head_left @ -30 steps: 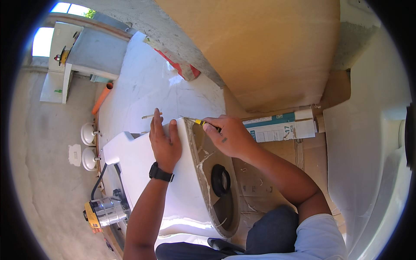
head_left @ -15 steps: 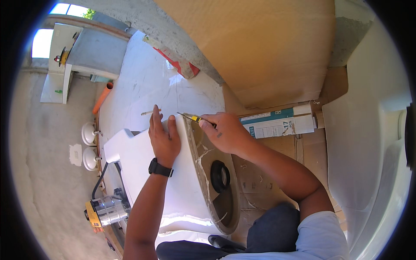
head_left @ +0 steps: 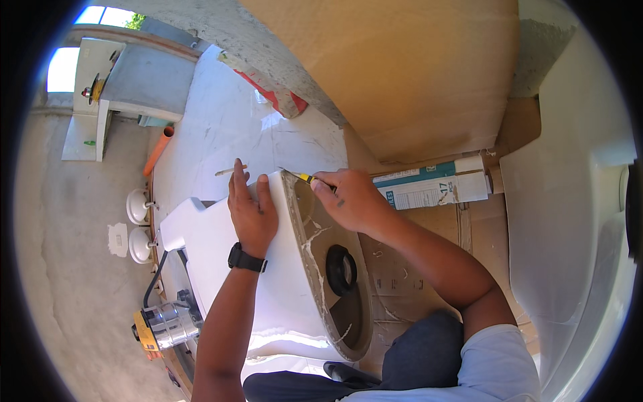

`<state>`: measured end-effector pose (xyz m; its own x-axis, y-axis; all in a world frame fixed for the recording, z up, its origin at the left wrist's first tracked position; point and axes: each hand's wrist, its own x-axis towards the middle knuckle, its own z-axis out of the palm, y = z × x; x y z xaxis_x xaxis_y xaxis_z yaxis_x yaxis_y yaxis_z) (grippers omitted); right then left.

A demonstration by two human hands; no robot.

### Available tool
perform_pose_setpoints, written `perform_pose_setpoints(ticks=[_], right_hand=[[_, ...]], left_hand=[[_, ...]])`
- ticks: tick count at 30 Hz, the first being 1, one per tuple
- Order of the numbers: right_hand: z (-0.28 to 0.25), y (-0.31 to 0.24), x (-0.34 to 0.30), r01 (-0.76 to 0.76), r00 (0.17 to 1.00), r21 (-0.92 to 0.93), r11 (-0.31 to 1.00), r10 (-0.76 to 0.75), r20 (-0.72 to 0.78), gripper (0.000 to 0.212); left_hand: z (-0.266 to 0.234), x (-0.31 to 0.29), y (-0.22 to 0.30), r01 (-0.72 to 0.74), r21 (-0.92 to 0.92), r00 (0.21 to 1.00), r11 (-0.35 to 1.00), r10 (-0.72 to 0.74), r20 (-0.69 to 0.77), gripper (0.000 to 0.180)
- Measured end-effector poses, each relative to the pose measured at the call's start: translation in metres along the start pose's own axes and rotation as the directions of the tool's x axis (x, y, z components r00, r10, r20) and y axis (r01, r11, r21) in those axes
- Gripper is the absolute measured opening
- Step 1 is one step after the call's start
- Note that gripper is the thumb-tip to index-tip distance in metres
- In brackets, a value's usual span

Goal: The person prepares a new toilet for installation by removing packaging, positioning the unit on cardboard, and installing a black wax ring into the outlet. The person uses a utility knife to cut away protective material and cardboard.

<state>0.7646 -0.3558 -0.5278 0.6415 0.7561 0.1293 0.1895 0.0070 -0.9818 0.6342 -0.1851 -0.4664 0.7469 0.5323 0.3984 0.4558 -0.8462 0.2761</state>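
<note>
A white toilet (head_left: pixel 268 308) lies tipped over, and the underside of its base faces right. Ragged strips of pale sealant (head_left: pixel 309 251) hang along the base rim, and a black rubber ring (head_left: pixel 341 270) sits within the base. My left hand (head_left: pixel 252 214) rests against the white side near the far corner, its fingers stretched out and nothing in its grasp. In my right hand (head_left: pixel 349 199) is a yellow and black utility knife (head_left: pixel 304 177), its blade at the far corner of the base rim. The fingers wrap round the handle.
Flattened cardboard (head_left: pixel 395 281) covers the floor at right, beneath a tile box (head_left: pixel 435 187). Farther right stands a large white glossy fixture (head_left: pixel 562 201). A big cardboard sheet (head_left: pixel 402 74) leans at the back. A shop vacuum (head_left: pixel 167 326) and an orange pipe (head_left: pixel 159 151) are at left.
The knife and my right hand have shifted slightly to the right and away along the rim's far corner. My left hand stays on the toilet.
</note>
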Motion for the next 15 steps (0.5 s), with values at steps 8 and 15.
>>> perform_pose_setpoints(ticks=[8, 15], right_hand=[[-0.012, 0.010, -0.003, -0.064, 0.997, 0.047, 0.997, 0.062, 0.046, 0.032], [-0.009, -0.012, 0.004, -0.024, 1.000, 0.033, 0.999, 0.023, 0.017, 0.032]], left_hand=[[0.000, 0.001, 0.002, 0.022, -0.011, 1.000, 1.000, -0.022, 0.012, 0.060], [0.000, 0.000, 0.002, 0.014, -0.024, 1.000, 1.000, -0.013, 0.012, 0.059]])
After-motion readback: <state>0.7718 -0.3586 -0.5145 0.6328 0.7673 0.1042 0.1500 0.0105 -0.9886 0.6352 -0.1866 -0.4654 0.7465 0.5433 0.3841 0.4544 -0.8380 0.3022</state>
